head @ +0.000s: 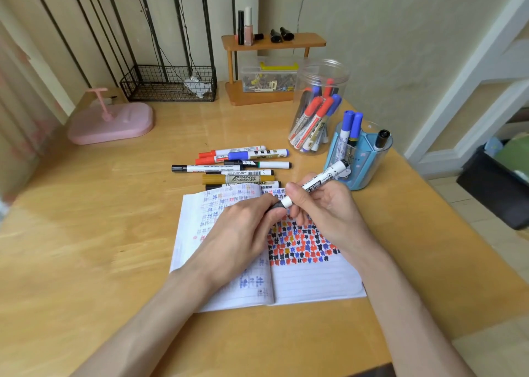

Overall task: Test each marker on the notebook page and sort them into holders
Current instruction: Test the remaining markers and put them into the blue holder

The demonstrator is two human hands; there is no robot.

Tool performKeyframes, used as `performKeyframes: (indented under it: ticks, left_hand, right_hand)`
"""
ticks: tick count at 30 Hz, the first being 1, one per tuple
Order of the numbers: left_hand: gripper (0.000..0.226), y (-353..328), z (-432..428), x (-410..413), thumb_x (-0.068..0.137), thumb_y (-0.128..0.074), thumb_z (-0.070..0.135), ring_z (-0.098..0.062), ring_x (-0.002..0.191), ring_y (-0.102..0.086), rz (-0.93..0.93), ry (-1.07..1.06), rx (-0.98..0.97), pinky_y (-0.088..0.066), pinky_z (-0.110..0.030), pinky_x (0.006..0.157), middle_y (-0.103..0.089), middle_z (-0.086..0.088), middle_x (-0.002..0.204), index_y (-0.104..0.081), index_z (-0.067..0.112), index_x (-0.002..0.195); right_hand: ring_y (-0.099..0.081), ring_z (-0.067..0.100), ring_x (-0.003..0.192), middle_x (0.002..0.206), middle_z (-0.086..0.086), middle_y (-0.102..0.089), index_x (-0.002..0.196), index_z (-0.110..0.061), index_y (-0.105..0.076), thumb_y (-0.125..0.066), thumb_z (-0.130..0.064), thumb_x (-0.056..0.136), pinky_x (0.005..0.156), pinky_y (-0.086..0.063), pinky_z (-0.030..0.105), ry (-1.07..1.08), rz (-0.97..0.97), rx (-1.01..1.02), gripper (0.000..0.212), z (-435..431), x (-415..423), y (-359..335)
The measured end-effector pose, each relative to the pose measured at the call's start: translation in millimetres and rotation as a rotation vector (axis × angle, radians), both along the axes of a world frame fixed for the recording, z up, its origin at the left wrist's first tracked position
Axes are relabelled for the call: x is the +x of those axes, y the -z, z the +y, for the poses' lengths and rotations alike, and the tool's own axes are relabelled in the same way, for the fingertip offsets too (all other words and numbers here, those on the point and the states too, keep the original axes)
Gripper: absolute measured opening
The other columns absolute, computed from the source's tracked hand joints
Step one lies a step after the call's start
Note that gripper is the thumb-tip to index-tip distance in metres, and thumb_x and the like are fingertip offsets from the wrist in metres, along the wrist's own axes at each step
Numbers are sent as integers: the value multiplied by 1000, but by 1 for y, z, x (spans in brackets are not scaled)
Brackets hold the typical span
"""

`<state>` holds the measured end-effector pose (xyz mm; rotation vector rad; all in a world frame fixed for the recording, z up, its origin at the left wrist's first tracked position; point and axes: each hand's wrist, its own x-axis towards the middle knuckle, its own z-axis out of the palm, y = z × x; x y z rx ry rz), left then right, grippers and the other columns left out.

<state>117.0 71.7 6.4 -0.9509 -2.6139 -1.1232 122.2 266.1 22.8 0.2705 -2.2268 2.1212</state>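
Note:
An open lined notebook (312, 279) lies on the wooden table, its right page covered with red, blue and black test marks. Above it my right hand (326, 207) grips the white barrel of a black marker (320, 183). My left hand (243, 227) pinches that marker's black cap end (277, 205). Several loose markers (243, 167) lie in a pile just beyond the notebook. A clear plastic jar (320, 73) at the right holds red and blue markers. A blue pen holder (369, 173) beside it holds two blue markers and a black one.
A pink tray (114, 121) sits at the left. A black wire basket (169, 84) and a wooden shelf (272, 41) with small bottles and a clear box of clips stand at the back. The table's right edge (446, 205) drops to the floor.

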Motion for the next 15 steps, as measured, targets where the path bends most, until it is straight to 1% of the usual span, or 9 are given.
performKeyframes:
  ticks: [2, 4, 5, 7, 10, 11, 12, 13, 15]
  left_hand:
    - [27, -1, -1, -1, 111, -40, 41, -13, 63, -48, -63, 45, 31, -35, -27, 59, -48, 12, 68, -51, 28, 90]
    - [27, -5, -3, -3, 112, -41, 38, -19, 64, -48, -140, 94, 59, -40, -36, 61, -51, 6, 68, -52, 30, 88]
    - [28, -7, -4, -3, 112, -42, 37, -20, 65, -49, -177, 115, 71, -41, -39, 63, -53, 3, 70, -52, 30, 87]
    - [28, -8, -7, -3, 112, -43, 38, -20, 66, -49, -188, 114, 79, -41, -38, 63, -54, 3, 70, -53, 29, 87]
    - [20, -5, -3, 1, 108, -47, 43, -5, 61, -52, -6, -47, 49, -33, -20, 57, -53, 19, 66, -56, 32, 94]
    - [19, -4, 0, 4, 106, -49, 45, -2, 60, -53, 49, -107, 38, -32, -17, 57, -53, 23, 68, -59, 31, 98]
    - [21, -3, 2, 6, 105, -50, 47, -4, 61, -54, 102, -159, 16, -33, -18, 56, -55, 23, 71, -62, 30, 101]
    - [25, -2, 4, 8, 104, -51, 48, -8, 61, -56, 161, -200, -16, -37, -22, 55, -59, 20, 73, -64, 27, 102]
    - [28, -1, 5, 9, 106, -50, 47, -14, 59, -57, 285, -237, -88, -42, -30, 50, -64, 12, 74, -65, 24, 101]
  right_hand:
    - [-58, 21, 58, 67, 13, -64, 88, 4, -65, -64, -17, 101, 57, -49, 27, -26, 10, 3, 25, 1, 0, 0]
    - [-59, 22, 60, 68, 12, -64, 89, 5, -64, -63, -18, 101, 58, -50, 27, -51, 16, 8, 26, 2, 0, -1]
    - [-59, 21, 61, 69, 12, -64, 90, 5, -64, -63, -18, 101, 58, -50, 26, -59, 15, 8, 26, 2, 1, -1]
    - [-58, 21, 62, 69, 12, -64, 91, 4, -65, -64, -18, 100, 59, -50, 26, -56, 7, -3, 23, 1, 1, -2]
    - [-56, 23, 62, 70, 12, -64, 95, 1, -68, -68, -16, 98, 59, -49, 28, 6, -9, -55, 18, -1, 1, -1]
    - [-56, 24, 62, 70, 12, -64, 95, -2, -70, -70, -18, 97, 59, -49, 28, 40, -18, -70, 17, -2, 2, 0]
    - [-56, 24, 60, 70, 12, -65, 92, -5, -71, -72, -21, 95, 58, -48, 28, 70, -24, -74, 17, -3, 2, 0]
    - [-56, 23, 59, 69, 13, -65, 88, -7, -72, -74, -25, 94, 56, -47, 28, 91, -28, -72, 19, -5, 3, 1]
    - [-55, 23, 56, 67, 14, -65, 85, -1, -70, -74, -29, 93, 54, -46, 26, 121, -36, -68, 29, -10, 4, 2]
